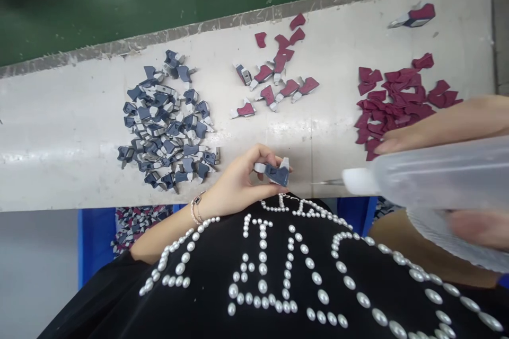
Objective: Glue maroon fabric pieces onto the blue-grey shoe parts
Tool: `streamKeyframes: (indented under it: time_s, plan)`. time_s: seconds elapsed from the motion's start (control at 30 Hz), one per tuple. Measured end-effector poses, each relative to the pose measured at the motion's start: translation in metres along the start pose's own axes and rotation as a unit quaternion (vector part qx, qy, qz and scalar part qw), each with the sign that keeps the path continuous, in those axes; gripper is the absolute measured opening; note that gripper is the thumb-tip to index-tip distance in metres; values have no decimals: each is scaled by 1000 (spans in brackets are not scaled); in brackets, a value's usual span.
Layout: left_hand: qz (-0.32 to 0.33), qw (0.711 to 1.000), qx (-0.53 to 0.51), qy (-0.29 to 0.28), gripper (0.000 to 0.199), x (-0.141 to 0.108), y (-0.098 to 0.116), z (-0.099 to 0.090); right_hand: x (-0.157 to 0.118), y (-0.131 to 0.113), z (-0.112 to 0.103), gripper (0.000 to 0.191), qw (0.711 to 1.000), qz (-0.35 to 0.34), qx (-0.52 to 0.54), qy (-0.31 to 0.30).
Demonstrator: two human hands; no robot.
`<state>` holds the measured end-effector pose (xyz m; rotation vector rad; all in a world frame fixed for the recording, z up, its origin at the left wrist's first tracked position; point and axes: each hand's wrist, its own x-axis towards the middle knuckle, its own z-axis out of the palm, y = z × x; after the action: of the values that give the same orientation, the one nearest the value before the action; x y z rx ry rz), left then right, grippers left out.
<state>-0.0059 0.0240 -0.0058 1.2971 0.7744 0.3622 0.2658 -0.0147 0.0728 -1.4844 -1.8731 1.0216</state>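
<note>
My left hand [254, 175] is closed on a dark blue and light grey plastic part [277, 174], held near the table's front edge. At the right, my right hand [473, 228], blurred, grips a translucent bottle [441, 172] lying on its side in the air. The bottle's white cap [360, 181] carries a thin needle tip that points left toward the blue part, with a gap between them. One finger of that hand stretches over the bottle, near a pile of maroon pieces [397, 98].
A large heap of blue-grey parts [167, 132] lies on the white table [59, 132] at the left. Mid-table are several maroon-topped parts [288, 88] and loose maroon pieces. One assembled part [417, 16] sits back right. Blue bins [95, 243] stand below the edge.
</note>
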Motion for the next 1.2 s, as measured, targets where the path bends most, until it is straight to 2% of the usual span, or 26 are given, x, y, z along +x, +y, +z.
streamKeyframes:
  time_s: [0.13,0.2,0.27,0.37,0.43,0.5,0.57,0.67,0.73,0.8,0.87,0.93,0.97,1.07,1.2]
  plan:
    - [7,999,-38,8,34,-2,-2,-4,-3,16,-10,35,998,38,15,46]
    - [-6,998,-60,9,35,-4,-1,-7,2,22,-4,22,996,57,1,70]
    - [-17,996,-90,3,36,-5,-1,-9,12,29,7,23,995,56,30,79]
    - [-27,992,-121,-5,35,-7,-3,-12,31,42,29,36,992,40,107,48]
    - [-40,992,-120,1,32,-7,-4,-13,45,51,45,41,994,22,107,6]
    - [-52,993,-105,10,29,-7,-5,-13,59,59,61,38,995,10,98,-29]
    - [-62,994,-87,19,28,-6,-5,-13,69,65,75,33,995,6,91,-37]
    - [-65,996,-57,36,28,-4,-4,-13,73,73,82,34,996,17,69,-46]
    - [-63,996,-33,56,28,-3,-3,-15,69,78,72,43,997,36,46,-55]
    - [-62,995,-16,76,29,-2,-2,-16,64,87,50,50,996,77,6,-33]
    - [-64,994,-15,88,30,-1,-2,-16,63,100,23,48,987,146,-60,35]
    - [-67,993,-22,90,30,0,-2,-16,68,115,-1,46,960,220,-140,99]
    - [-68,993,-24,90,30,0,-2,-15,73,121,-9,46,946,248,-175,113]
    - [-62,994,-18,91,30,-2,-1,-13,90,134,-19,41,918,293,-253,89]
    - [-56,993,-7,104,30,-6,-1,-11,105,135,-14,27,905,301,-300,31]
